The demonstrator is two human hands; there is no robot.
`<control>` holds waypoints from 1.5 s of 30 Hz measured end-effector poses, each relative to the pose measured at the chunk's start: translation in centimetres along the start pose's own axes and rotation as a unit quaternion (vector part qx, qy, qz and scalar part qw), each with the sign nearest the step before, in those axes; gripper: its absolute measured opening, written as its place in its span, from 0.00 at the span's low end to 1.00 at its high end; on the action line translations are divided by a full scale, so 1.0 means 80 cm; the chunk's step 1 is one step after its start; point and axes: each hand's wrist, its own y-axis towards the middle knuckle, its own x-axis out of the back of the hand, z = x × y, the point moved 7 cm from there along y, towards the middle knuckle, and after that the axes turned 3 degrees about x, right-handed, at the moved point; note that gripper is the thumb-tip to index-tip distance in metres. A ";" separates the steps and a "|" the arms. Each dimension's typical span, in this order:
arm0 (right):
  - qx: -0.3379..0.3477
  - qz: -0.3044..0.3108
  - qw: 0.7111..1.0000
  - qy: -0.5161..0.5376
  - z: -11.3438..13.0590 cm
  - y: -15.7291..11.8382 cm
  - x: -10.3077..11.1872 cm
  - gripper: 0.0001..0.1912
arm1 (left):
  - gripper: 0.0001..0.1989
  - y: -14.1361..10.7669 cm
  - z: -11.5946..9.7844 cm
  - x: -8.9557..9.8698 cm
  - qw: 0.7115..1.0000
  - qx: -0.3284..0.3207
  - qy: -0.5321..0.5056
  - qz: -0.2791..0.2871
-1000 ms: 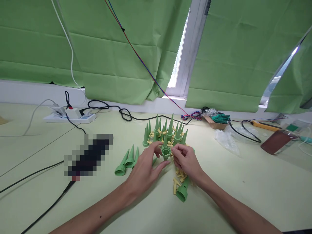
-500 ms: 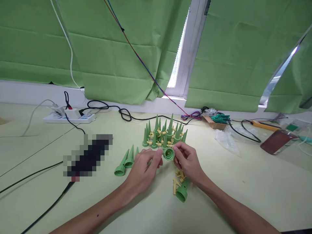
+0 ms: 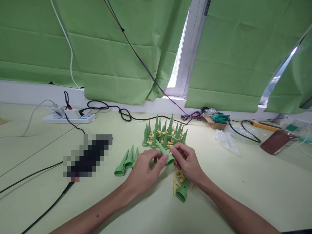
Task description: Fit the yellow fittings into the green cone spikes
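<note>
Spikes [image 3: 170,127]: smooth, matt plastic. Behind them, creased matt cloth curtain [image 3: 117,55]; right of them, crinkled plastic bag [image 3: 225,140], glossy bottle [image 3: 278,142].

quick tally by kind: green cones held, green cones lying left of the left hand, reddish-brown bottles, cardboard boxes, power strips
Green cone held: 1
Green cones lying left of the left hand: 3 visible
Reddish-brown bottle: 1
Cardboard box: 1
Power strip: 1
Total: 7
</note>
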 end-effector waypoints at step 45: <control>-0.128 0.040 0.991 0.028 -0.026 0.004 -0.010 0.20 | 0.10 -0.008 -0.009 0.001 0.983 -0.151 0.081 -0.065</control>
